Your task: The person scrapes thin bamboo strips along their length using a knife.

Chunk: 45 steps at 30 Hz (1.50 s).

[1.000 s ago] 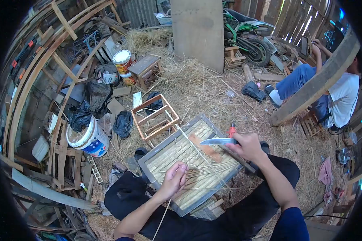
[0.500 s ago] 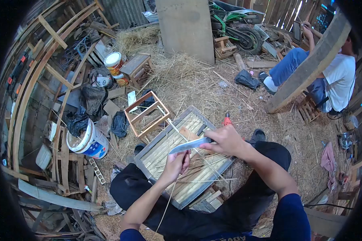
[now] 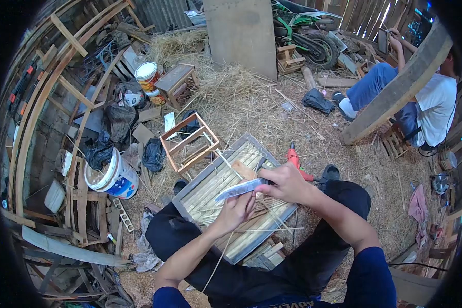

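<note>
My right hand (image 3: 288, 185) is closed round the handle of a knife (image 3: 236, 190), its broad blade pointing left. Just below the blade is my left hand (image 3: 234, 213), its fingers pinched on a thin strip (image 3: 219, 263), apparently bamboo, that trails down over my leg. Where the blade meets the strip is hidden by my fingers. Both hands are above a low slatted wooden panel (image 3: 200, 197) between my knees. Several thin strips (image 3: 272, 215) lie across it, beside a small piece of wood (image 3: 244, 171).
A red power drill (image 3: 295, 158) lies past the panel's right corner. An open wooden frame (image 3: 194, 149) touches the far left side. A white bucket (image 3: 119, 179) stands at left. Another person (image 3: 431, 110) sits at right, behind a slanted post (image 3: 390, 97). Straw and shavings cover the floor.
My left hand has moved slightly right and up, nearer the right hand. The knife has shifted a little with it. More of the drill shows now as the view has shifted slightly.
</note>
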Motion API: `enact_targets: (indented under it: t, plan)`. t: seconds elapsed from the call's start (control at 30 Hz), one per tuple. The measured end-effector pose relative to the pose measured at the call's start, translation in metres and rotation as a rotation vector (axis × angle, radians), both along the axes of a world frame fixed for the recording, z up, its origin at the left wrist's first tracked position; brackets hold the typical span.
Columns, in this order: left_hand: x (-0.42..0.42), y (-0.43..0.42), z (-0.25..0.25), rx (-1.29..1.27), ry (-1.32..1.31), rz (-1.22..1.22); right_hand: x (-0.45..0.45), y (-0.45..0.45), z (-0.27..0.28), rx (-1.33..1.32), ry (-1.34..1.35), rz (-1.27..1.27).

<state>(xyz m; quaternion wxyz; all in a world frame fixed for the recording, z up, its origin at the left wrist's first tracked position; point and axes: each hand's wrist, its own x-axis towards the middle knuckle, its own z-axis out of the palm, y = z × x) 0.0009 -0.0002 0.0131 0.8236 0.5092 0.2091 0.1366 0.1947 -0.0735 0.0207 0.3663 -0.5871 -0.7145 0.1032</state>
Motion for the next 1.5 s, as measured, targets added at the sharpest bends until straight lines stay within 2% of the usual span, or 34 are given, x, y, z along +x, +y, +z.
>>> enact_targets:
  t: [0.13,0.43,0.47,0.5,0.53,0.57,0.63,0.7,0.77,0.8,0.87,1.03,1.13,1.33,1.43,1.5]
  plan:
    - [-0.003,0.001,0.005,0.063,0.012,0.054,0.008,0.001,0.001,-0.022,-0.059,-0.075]
    - [-0.026,0.013,0.002,0.033,0.019,0.119,0.030,-0.002,-0.018,-0.097,-0.107,-0.268]
    - [-0.029,0.012,0.003,0.114,0.031,0.108,0.033,0.000,-0.022,-0.110,-0.118,-0.292]
    - [-0.034,0.009,0.004,0.197,0.044,0.098,0.034,0.002,-0.022,-0.179,0.085,-0.450]
    - [-0.040,0.007,0.005,0.281,0.058,0.087,0.045,0.002,-0.024,-0.197,0.025,-0.515]
    - [-0.048,0.004,0.003,0.159,0.074,0.034,0.063,-0.001,-0.027,-0.217,-0.034,-0.586]
    - [-0.056,0.005,-0.003,0.157,0.094,0.044,0.079,-0.006,-0.025,-0.212,-0.056,-0.660]
    - [-0.062,0.012,-0.004,0.099,0.139,0.080,0.072,-0.016,-0.023,-0.174,0.019,-0.645]
    - [-0.070,0.018,-0.014,0.158,0.176,0.119,0.059,-0.027,-0.040,-0.208,-0.117,-0.580]
    - [-0.072,0.020,-0.017,0.191,0.198,0.125,0.045,-0.029,-0.040,-0.149,-0.055,-0.503]
    - [-0.067,0.020,-0.013,0.223,0.228,0.118,0.026,-0.032,-0.037,-0.195,-0.187,-0.375]
    - [-0.049,0.016,-0.013,0.338,0.244,0.096,-0.007,-0.021,-0.031,-0.082,0.001,-0.124]
    - [-0.036,0.012,-0.019,0.361,0.224,0.086,-0.028,-0.012,-0.021,-0.164,0.011,-0.055]
    - [-0.030,0.015,-0.030,0.133,0.145,0.062,-0.045,0.011,-0.035,-0.067,0.189,0.017]
    - [-0.029,0.015,-0.029,0.142,0.133,0.002,-0.041,0.011,-0.021,-0.102,0.076,0.022]
    - [-0.027,0.011,-0.025,0.166,0.133,-0.009,-0.041,0.007,-0.018,-0.107,0.105,0.041]
